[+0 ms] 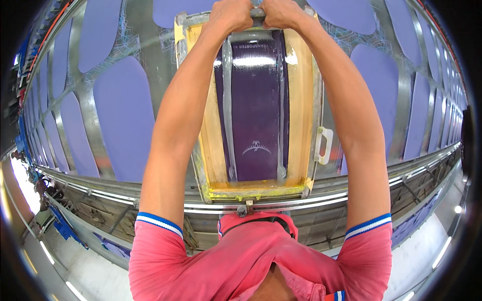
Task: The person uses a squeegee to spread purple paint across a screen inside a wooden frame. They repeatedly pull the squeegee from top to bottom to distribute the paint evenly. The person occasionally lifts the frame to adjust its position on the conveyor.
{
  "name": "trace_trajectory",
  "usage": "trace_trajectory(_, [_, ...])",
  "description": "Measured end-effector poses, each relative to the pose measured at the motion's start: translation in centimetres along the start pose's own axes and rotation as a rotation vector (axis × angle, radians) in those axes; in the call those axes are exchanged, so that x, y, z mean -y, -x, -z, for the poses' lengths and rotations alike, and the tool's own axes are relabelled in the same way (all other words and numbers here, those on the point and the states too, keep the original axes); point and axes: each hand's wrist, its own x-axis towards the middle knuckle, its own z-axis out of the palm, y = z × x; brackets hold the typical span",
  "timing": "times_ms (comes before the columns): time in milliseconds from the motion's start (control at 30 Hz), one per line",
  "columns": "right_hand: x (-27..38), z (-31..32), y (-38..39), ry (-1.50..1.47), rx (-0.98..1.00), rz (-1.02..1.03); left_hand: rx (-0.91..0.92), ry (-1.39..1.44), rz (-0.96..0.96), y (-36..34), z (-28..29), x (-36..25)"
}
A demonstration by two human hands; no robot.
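Observation:
Both my arms stretch forward over a screen-printing frame [315, 100] lying on the long table. Its mesh has a dark purple middle panel [253, 105] with a small pale emblem near its close end, and yellowish borders on both sides. At the far end my left hand [233, 14] and my right hand [282, 14] are closed, side by side, round a grey bar [257, 20]. Whether this bar is a squeegee handle or part of the frame I cannot tell. A white handle [324, 145] sticks out at the frame's right side.
Several flat lilac-purple pieces [124, 118] with rounded ends lie in rows on the grey table [165, 95], left and right of the frame. A metal rail [321, 199] runs along the near table edge, with a small metal fitting [243, 209] at the frame's near side.

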Motion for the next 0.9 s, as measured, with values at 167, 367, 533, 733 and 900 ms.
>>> trace_trajectory(167, [5.1, -3.5, 9.0, -0.038, -0.044, 0.028, -0.085, 0.026, -0.030, 10.3, -2.8, -3.1])
trace_trajectory(367, [13.5, -8.4, 25.5, -0.117, -0.079, 0.179, 0.028, 0.162, -0.005, 28.0, -6.2, -9.5])
trace_trajectory(533, [20.0, -12.7, 37.7, -0.210, -0.046, 0.153, 0.041, 0.313, 0.021, 41.1, -8.9, -14.6])
trace_trajectory(733, [17.8, -10.2, 33.4, -0.248, 0.022, 0.111, 0.149, 0.200, 0.004, 36.0, -6.9, -12.5])
trace_trajectory(900, [10.3, -4.4, 18.4, -0.144, 0.064, 0.020, 0.165, 0.122, 0.067, 20.1, -2.3, -7.1])
